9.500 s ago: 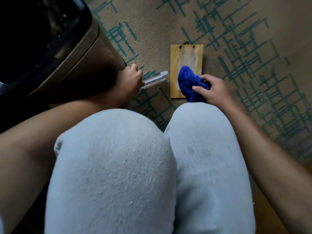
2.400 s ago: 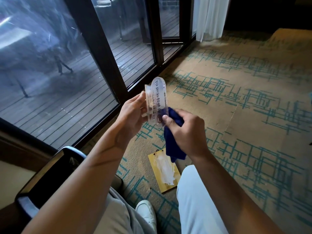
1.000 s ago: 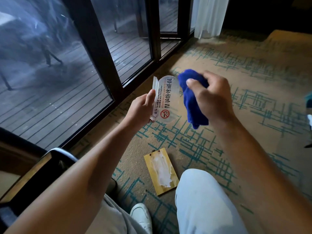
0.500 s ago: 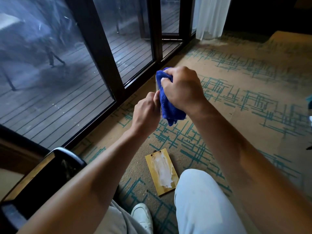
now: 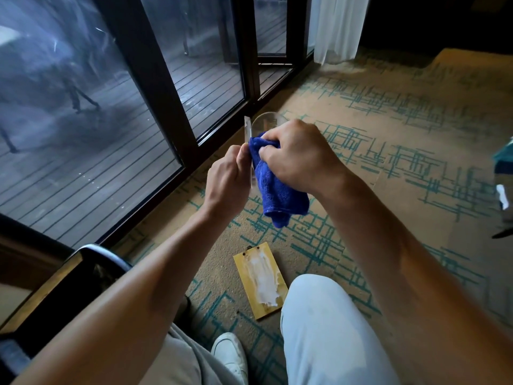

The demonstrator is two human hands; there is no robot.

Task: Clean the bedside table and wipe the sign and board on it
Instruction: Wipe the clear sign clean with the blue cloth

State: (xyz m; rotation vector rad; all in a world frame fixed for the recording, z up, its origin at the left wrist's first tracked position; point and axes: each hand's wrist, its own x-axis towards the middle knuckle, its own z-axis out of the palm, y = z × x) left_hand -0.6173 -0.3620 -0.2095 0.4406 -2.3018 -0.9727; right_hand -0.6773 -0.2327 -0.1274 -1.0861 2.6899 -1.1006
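The left hand (image 5: 226, 179) pinches the clear acrylic sign (image 5: 263, 124) upright; the right hand (image 5: 301, 158) clutches a blue cloth (image 5: 277, 194) against it. Nearer, a white-smeared yellow board (image 5: 259, 279) lies on the carpet.

Both hands are raised close together above the carpet (image 5: 388, 151), and the right hand (image 5: 301, 157) with the blue cloth (image 5: 277, 195) covers most of the clear sign (image 5: 263, 123). Under them the floor is open down to the wooden board (image 5: 259, 279), which lies flat beside the right knee (image 5: 319, 307). On the left the glass door (image 5: 111, 107) and a dark table (image 5: 55, 295) close the way. The carpet to the right is open.
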